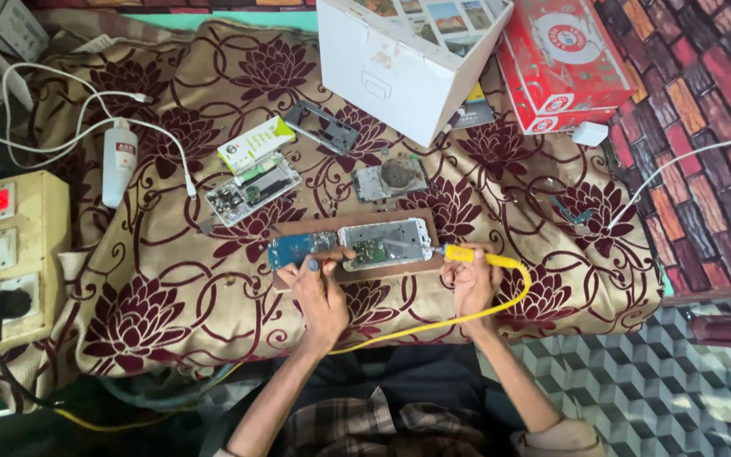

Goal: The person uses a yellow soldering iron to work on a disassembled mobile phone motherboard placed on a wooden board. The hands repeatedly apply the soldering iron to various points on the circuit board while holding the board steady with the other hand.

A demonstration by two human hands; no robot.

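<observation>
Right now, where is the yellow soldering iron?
In the head view, the yellow soldering iron is in the right hand, right of centre, its tip aimed at the opened phone frame on the wooden board.

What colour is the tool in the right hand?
Yellow: the soldering iron and its cord, seen in the head view.

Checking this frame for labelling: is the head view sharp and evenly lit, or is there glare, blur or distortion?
Head view: soft, even light, faint shadows under the hands; fine detail on the circuit board smeared; white box bright but not blown out; edges slightly bowed by the wide lens.
</observation>
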